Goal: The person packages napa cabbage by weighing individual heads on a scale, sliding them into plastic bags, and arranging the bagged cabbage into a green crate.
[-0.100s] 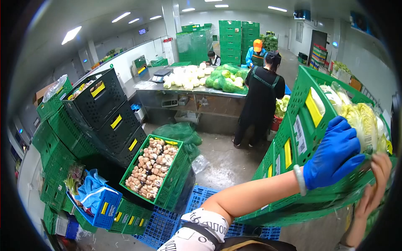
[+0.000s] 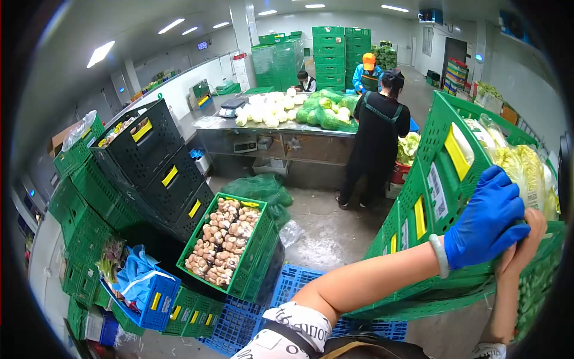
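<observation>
Gripping the near rim of a tilted green crate, the left hand wears a blue glove and its fingers curl shut over the edge. The bare right hand presses up against the same rim just beneath the glove; whether its fingers clamp the rim cannot be told. The crate sits at the right on a stack of green crates and holds pale napa cabbage. Farther left, a crate of mushrooms leans beside black crates. A person in black stands at a steel worktop.
</observation>
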Demonstrator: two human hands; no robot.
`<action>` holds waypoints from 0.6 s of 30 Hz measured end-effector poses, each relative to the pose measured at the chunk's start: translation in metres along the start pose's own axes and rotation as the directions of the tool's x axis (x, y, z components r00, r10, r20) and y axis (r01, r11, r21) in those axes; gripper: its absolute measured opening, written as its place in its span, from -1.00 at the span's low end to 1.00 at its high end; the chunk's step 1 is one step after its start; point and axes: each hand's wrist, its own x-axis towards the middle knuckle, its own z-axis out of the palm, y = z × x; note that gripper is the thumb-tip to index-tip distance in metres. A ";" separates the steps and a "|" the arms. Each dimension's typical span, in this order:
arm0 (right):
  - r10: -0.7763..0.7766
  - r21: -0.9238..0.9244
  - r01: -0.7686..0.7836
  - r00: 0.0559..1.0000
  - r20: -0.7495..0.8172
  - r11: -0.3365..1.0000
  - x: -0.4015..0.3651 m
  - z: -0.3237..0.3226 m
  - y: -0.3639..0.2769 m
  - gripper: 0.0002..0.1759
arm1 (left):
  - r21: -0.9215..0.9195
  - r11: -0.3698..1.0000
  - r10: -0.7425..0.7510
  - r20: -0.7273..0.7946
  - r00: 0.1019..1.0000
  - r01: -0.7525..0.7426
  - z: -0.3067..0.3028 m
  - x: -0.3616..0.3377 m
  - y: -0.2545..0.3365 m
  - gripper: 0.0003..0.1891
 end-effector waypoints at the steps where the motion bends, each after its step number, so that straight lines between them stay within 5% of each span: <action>1: -0.037 -0.050 0.033 0.996 -0.075 0.998 0.002 0.006 0.005 -0.38 | 0.025 0.998 0.055 -0.035 0.998 -0.054 0.005 0.004 -0.005 -0.63; 7: -0.049 -0.047 0.040 0.975 -0.216 0.998 -0.007 0.016 0.027 -0.32 | 0.054 0.997 0.054 0.018 0.998 -0.055 0.007 0.007 -0.009 -0.56; 10: 0.182 0.053 -0.174 0.921 -0.346 0.983 -0.004 0.025 0.006 -0.21 | 0.003 0.997 0.078 -0.046 0.996 -0.078 0.009 0.004 -0.009 -0.58; 11: -0.244 -0.083 0.230 0.940 -0.239 0.970 0.017 0.014 0.005 -0.38 | 0.019 0.997 0.077 -0.019 0.997 -0.076 0.009 0.002 -0.010 -0.58; 13: -0.165 -0.107 0.139 0.942 -0.291 0.984 0.016 0.020 0.005 -0.38 | 0.135 0.988 0.063 0.061 0.996 -0.071 0.012 -0.001 -0.011 -0.56; 16: -0.090 -0.122 0.049 0.928 -0.363 0.991 0.014 0.033 0.004 -0.38 | 0.096 0.993 0.052 0.126 0.991 -0.065 0.029 -0.009 -0.014 -0.29; 18: -0.083 -0.132 0.034 0.918 -0.387 0.991 0.014 0.037 0.005 -0.39 | -0.056 0.994 0.105 0.140 0.985 -0.098 0.018 -0.006 -0.019 -0.35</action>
